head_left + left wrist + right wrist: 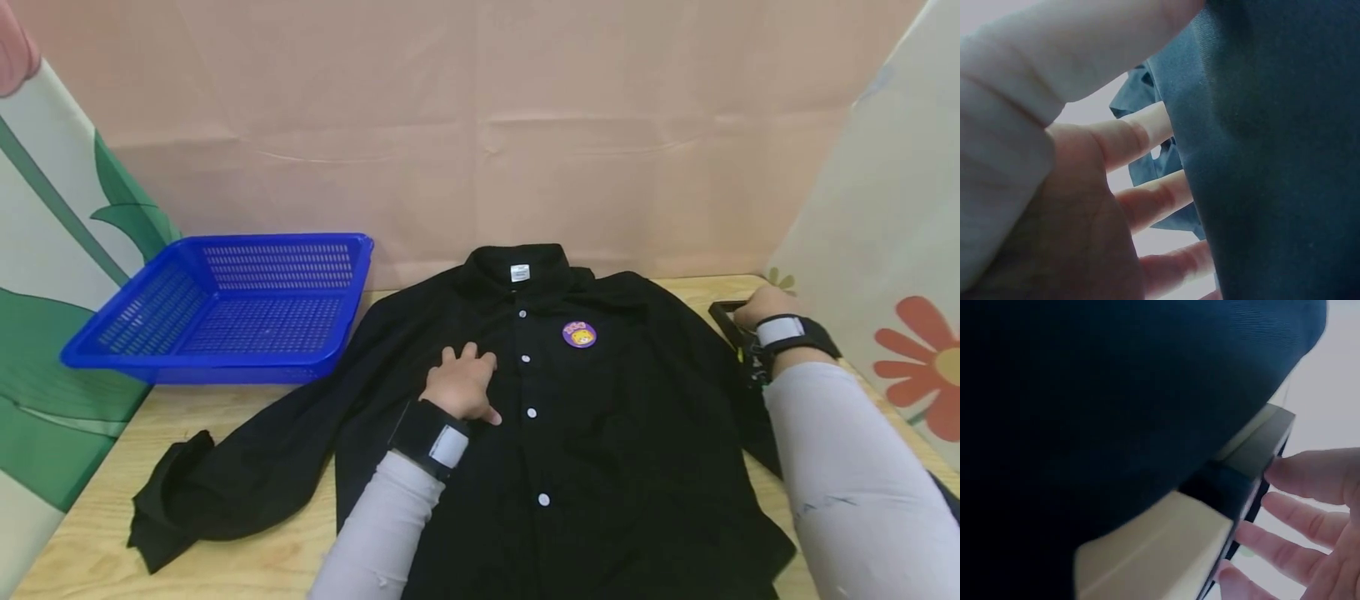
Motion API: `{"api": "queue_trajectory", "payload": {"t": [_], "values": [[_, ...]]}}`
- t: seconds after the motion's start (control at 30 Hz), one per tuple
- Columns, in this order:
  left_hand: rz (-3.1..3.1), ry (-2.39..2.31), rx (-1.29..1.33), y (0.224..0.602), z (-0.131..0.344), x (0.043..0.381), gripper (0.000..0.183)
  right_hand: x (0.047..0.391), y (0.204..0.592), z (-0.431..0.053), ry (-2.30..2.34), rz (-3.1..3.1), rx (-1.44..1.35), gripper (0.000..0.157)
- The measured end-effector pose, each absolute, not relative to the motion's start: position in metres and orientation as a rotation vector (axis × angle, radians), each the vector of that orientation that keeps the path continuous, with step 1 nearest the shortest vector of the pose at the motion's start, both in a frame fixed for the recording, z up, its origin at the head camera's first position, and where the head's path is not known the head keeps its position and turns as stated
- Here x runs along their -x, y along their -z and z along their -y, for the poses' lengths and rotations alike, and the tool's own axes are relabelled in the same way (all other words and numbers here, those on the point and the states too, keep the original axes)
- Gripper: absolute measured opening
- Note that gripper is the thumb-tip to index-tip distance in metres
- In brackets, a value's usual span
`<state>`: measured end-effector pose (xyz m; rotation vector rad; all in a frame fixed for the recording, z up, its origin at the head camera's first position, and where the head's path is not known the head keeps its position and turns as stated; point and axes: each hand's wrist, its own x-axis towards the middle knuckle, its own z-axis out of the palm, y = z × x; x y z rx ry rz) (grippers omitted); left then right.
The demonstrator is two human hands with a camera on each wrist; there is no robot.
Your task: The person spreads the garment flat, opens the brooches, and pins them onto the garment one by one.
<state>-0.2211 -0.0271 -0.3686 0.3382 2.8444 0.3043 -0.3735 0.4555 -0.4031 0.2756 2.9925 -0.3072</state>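
A black button-up shirt (630,425) lies spread front side up, with white buttons and a round purple-and-yellow badge (579,334) on its chest. My left hand (462,386) is over the shirt front, beside the button line, fingers spread. The left wrist view shows those fingers (1154,197) partly hidden behind dark cloth. Beyond the shirt's right-hand sleeve, my right hand (767,307) is at a dark, box-like thing (726,321). In the right wrist view its fingers (1282,547) reach the edge of that box (1263,440), loosely bent; whether they hold anything inside is hidden.
A blue perforated plastic basket (217,372) stands at the back left, next to the shirt's left-hand sleeve (247,483). The wooden table (300,554) ends at a pink backdrop (480,142), with printed sheets on both sides.
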Motion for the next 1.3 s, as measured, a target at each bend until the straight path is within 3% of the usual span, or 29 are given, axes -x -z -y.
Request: {"api": "queue_trajectory", "payload": {"t": [0.13,0.23,0.37,0.47,0.67,0.83,1.3], "values": [[-2.849,-0.297,-0.345,0.368,0.027,0.222,0.072,0.371,0.401,-0.452,0.274,-3.001,-0.285,0.023],[-2.849,-0.293,-0.343,0.368,0.026,0.222,0.072,0.371,0.403,-0.455,0.234,-2.994,-0.300,0.032],[-2.846,-0.284,-0.348,0.369,0.024,0.222,0.073,0.374,0.411,-0.468,0.169,-2.990,-0.302,0.060],[-2.852,-0.270,-0.349,0.368,0.024,0.223,0.073,0.375,0.417,-0.480,0.149,-3.025,-0.283,0.066],[-2.849,-0.256,-0.342,0.368,0.024,0.224,0.073,0.369,0.420,-0.494,0.298,-3.126,-0.105,0.046],[-2.847,-0.253,-0.336,0.368,0.024,0.224,0.073,0.362,0.417,-0.493,0.436,-3.130,-0.027,0.045],[-2.838,-0.245,-0.318,0.366,0.024,0.220,0.073,0.347,0.404,-0.456,0.705,-3.298,-0.373,0.040]]}}
